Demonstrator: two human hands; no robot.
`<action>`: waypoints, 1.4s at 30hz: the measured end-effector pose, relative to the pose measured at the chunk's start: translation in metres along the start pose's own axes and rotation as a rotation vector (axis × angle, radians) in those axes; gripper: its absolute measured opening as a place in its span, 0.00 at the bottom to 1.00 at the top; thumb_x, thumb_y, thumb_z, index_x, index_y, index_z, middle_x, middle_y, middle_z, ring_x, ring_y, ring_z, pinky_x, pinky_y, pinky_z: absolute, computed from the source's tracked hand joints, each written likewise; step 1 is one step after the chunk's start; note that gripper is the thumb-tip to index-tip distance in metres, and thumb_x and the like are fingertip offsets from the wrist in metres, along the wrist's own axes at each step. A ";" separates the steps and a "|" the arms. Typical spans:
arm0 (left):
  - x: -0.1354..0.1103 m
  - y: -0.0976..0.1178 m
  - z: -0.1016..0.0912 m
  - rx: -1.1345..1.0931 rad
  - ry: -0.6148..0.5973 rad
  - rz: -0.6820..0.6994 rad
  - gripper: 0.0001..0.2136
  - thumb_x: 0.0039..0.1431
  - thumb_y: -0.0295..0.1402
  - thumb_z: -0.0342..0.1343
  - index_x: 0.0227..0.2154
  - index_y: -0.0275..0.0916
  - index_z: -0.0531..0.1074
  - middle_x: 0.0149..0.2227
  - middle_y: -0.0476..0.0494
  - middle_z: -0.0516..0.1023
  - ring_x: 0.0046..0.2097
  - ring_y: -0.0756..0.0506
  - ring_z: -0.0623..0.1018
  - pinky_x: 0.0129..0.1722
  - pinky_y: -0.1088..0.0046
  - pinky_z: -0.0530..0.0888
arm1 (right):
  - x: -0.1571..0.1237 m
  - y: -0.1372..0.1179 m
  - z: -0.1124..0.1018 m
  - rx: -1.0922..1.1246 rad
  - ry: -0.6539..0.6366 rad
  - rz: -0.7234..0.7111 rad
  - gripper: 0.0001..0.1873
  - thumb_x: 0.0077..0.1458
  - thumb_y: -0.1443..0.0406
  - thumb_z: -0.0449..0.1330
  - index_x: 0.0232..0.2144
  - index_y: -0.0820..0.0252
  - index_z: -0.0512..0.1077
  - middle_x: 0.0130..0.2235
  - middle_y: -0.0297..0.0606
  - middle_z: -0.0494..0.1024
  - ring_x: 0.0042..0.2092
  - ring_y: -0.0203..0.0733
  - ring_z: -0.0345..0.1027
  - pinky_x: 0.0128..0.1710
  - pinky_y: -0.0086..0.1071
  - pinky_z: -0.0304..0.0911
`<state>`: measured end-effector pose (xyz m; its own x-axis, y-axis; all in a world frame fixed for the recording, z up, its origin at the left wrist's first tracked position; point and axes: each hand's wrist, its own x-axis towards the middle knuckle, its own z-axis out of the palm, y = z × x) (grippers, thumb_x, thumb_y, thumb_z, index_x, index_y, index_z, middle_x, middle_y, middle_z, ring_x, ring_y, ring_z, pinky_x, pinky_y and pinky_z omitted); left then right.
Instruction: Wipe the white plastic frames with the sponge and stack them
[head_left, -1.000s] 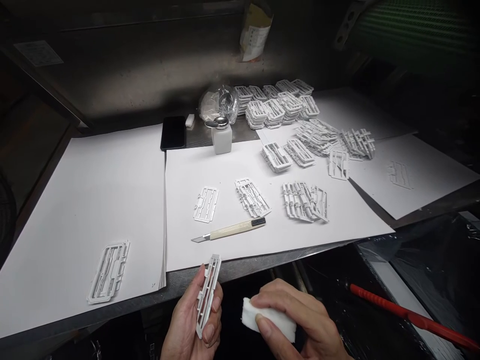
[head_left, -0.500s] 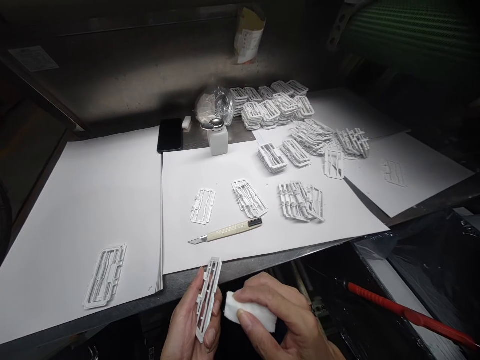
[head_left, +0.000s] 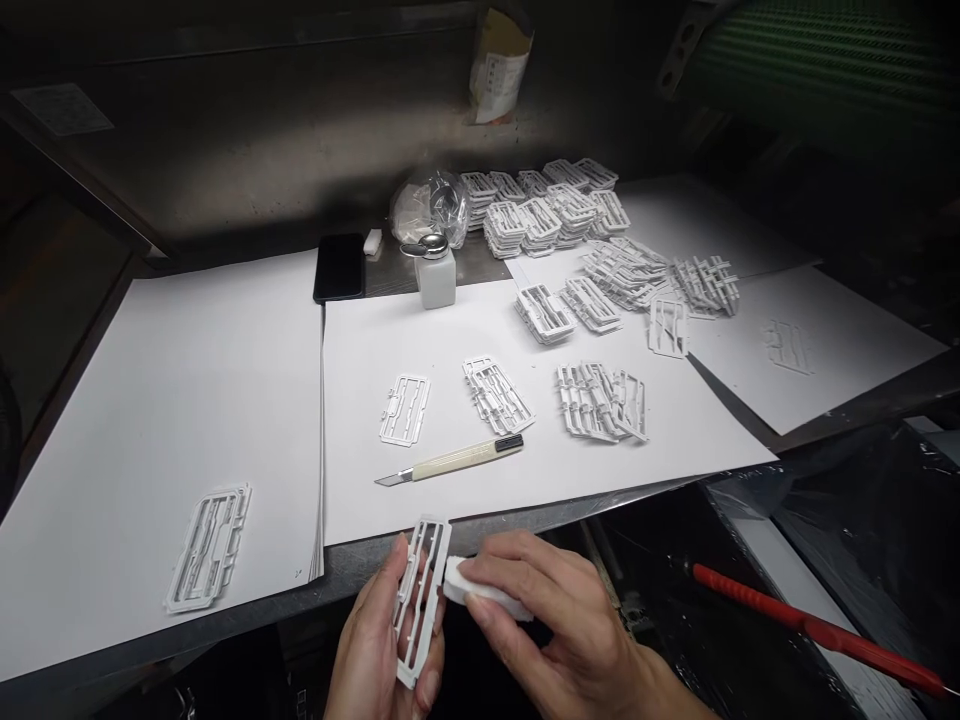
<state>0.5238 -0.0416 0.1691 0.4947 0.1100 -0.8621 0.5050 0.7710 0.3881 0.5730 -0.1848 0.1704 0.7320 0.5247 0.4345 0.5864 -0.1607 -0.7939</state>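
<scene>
In front of the table edge, my left hand (head_left: 369, 640) holds a white plastic frame (head_left: 438, 570) upright and tilted, with long slots through it. My right hand (head_left: 555, 610) pinches a white sponge-like block (head_left: 480, 592) between thumb and fingers. The block's end is right beside the frame's right edge; whether they touch I cannot tell. Just beyond, a craft knife (head_left: 450, 460) with a cream handle lies on white paper. Behind it are a single flat frame (head_left: 406, 410) and a small overlapping pile of frames (head_left: 499, 396).
Stacks of frames (head_left: 551, 215) stand at the back, with looser piles (head_left: 600, 402) on the right. More frames (head_left: 210, 550) lie front left. A phone (head_left: 339, 267), a white bottle with a metal top (head_left: 436, 278) and a plastic bag (head_left: 431, 208) stand behind. A red-handled tool (head_left: 810, 625) lies lower right.
My right hand has brought the white block left and slightly up, close to the frame. The frame in my left hand has turned to show more of its face.
</scene>
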 end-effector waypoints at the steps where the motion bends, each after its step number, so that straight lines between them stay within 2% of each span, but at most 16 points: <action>1: 0.000 0.000 -0.002 -0.023 -0.028 -0.029 0.19 0.53 0.46 0.58 0.18 0.36 0.65 0.10 0.57 0.62 0.09 0.59 0.58 0.08 0.86 0.53 | 0.000 -0.002 0.001 0.018 -0.005 0.011 0.13 0.56 0.75 0.57 0.43 0.66 0.72 0.34 0.45 0.76 0.34 0.42 0.72 0.33 0.32 0.71; 6: 0.001 0.002 -0.010 -0.103 -0.119 -0.146 0.15 0.59 0.41 0.54 0.23 0.35 0.69 0.09 0.58 0.60 0.10 0.58 0.61 0.10 0.87 0.56 | -0.001 -0.008 0.007 0.015 0.001 -0.078 0.13 0.56 0.74 0.58 0.45 0.64 0.72 0.35 0.45 0.78 0.35 0.42 0.73 0.34 0.32 0.72; 10: 0.000 0.005 -0.010 -0.098 -0.209 -0.167 0.16 0.62 0.38 0.51 0.22 0.35 0.68 0.15 0.55 0.67 0.08 0.61 0.57 0.07 0.86 0.50 | 0.003 -0.001 -0.002 0.008 0.109 0.039 0.16 0.54 0.78 0.57 0.45 0.64 0.72 0.37 0.45 0.77 0.37 0.43 0.73 0.36 0.33 0.71; 12: 0.000 0.007 -0.007 -0.101 -0.221 -0.175 0.17 0.63 0.38 0.48 0.20 0.35 0.67 0.17 0.54 0.68 0.08 0.60 0.58 0.08 0.85 0.51 | 0.003 0.004 -0.008 0.038 0.126 0.074 0.17 0.54 0.77 0.58 0.45 0.63 0.71 0.37 0.43 0.77 0.39 0.43 0.72 0.37 0.34 0.71; 15: -0.003 0.010 0.001 -0.070 -0.172 -0.091 0.17 0.63 0.37 0.46 0.23 0.35 0.70 0.19 0.50 0.72 0.13 0.55 0.67 0.12 0.82 0.62 | 0.002 0.008 -0.012 0.021 0.165 0.167 0.14 0.56 0.75 0.58 0.45 0.61 0.72 0.38 0.41 0.77 0.39 0.44 0.72 0.39 0.35 0.70; 17: -0.007 0.013 0.007 -0.040 -0.134 -0.047 0.15 0.63 0.36 0.46 0.26 0.34 0.72 0.23 0.44 0.77 0.20 0.49 0.75 0.19 0.76 0.71 | 0.000 0.008 -0.012 0.009 0.199 0.220 0.13 0.56 0.74 0.58 0.43 0.60 0.72 0.37 0.40 0.76 0.39 0.43 0.72 0.38 0.34 0.70; 19: -0.012 0.016 0.012 -0.049 -0.127 -0.050 0.14 0.61 0.35 0.47 0.28 0.32 0.74 0.27 0.40 0.79 0.26 0.44 0.79 0.28 0.68 0.76 | -0.002 0.006 -0.010 0.033 0.187 0.236 0.12 0.56 0.74 0.58 0.43 0.60 0.72 0.37 0.40 0.76 0.39 0.42 0.72 0.38 0.32 0.70; 22: -0.016 0.017 0.014 -0.095 -0.176 -0.061 0.10 0.58 0.33 0.52 0.30 0.33 0.76 0.29 0.41 0.79 0.29 0.42 0.79 0.34 0.63 0.76 | -0.004 0.003 -0.008 0.095 0.131 0.224 0.13 0.56 0.74 0.58 0.44 0.60 0.72 0.38 0.40 0.76 0.39 0.42 0.72 0.38 0.32 0.69; 24: -0.015 0.014 0.012 -0.079 -0.214 -0.032 0.07 0.55 0.33 0.56 0.34 0.37 0.76 0.31 0.43 0.79 0.31 0.44 0.78 0.33 0.67 0.74 | -0.004 0.001 -0.007 0.105 0.137 0.244 0.12 0.57 0.74 0.58 0.43 0.60 0.72 0.38 0.40 0.76 0.39 0.41 0.72 0.38 0.32 0.69; 28: -0.005 0.003 0.004 0.148 -0.273 0.197 0.17 0.48 0.34 0.65 0.43 0.42 0.76 0.35 0.44 0.78 0.33 0.50 0.74 0.30 0.77 0.69 | -0.002 0.002 -0.009 0.118 0.148 0.319 0.09 0.58 0.71 0.59 0.41 0.59 0.74 0.37 0.39 0.77 0.39 0.42 0.73 0.38 0.31 0.69; 31: 0.001 -0.002 -0.001 0.294 -0.275 0.322 0.20 0.44 0.34 0.68 0.44 0.45 0.77 0.38 0.43 0.78 0.35 0.49 0.74 0.34 0.75 0.70 | 0.000 0.002 -0.010 0.141 0.123 0.354 0.09 0.58 0.70 0.58 0.41 0.59 0.74 0.37 0.39 0.78 0.38 0.42 0.73 0.38 0.31 0.69; 35: -0.001 0.000 -0.002 0.340 -0.290 0.309 0.22 0.42 0.36 0.68 0.45 0.46 0.77 0.42 0.41 0.78 0.39 0.45 0.75 0.37 0.71 0.72 | 0.001 0.001 -0.010 0.158 0.095 0.382 0.08 0.58 0.71 0.58 0.40 0.60 0.74 0.37 0.39 0.77 0.39 0.41 0.73 0.39 0.30 0.68; 38: -0.006 0.004 0.000 0.357 -0.265 0.274 0.20 0.46 0.39 0.65 0.45 0.45 0.77 0.42 0.40 0.77 0.40 0.44 0.75 0.36 0.70 0.73 | 0.001 0.000 -0.010 0.157 0.089 0.387 0.08 0.58 0.71 0.58 0.40 0.60 0.74 0.37 0.39 0.77 0.38 0.40 0.73 0.39 0.30 0.68; 42: -0.009 0.005 0.002 0.324 -0.243 0.232 0.19 0.49 0.38 0.63 0.46 0.44 0.75 0.42 0.41 0.76 0.41 0.44 0.74 0.36 0.70 0.73 | 0.002 -0.001 -0.010 0.156 0.085 0.371 0.09 0.57 0.71 0.58 0.41 0.60 0.74 0.37 0.39 0.78 0.39 0.41 0.73 0.39 0.30 0.69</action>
<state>0.5233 -0.0398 0.1790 0.7524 0.0763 -0.6543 0.5374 0.5034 0.6767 0.5774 -0.1919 0.1757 0.9139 0.3830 0.1345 0.2219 -0.1939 -0.9556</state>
